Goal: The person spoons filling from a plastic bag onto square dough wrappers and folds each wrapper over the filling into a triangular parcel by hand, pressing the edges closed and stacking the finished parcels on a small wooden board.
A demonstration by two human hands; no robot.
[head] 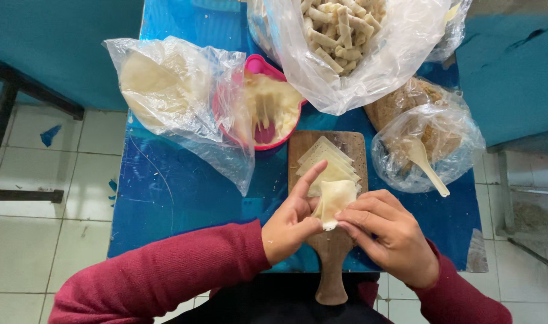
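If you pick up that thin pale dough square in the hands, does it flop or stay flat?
The thin pale dough square probably flops: it already bends between the left hand and right hand. It looks light and may tear easily.

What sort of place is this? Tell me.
Probably a small home or stall food-prep spot: a blue table on a tiled floor, a bag of finished rolls, and both hands folding a wrapper over a wooden board.

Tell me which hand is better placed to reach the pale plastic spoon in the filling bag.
Probably the right hand: the pale plastic spoon lies in the clear bag of brown filling just above it. The left hand is farther off, across the folded pale dough wrapper both hands pinch.
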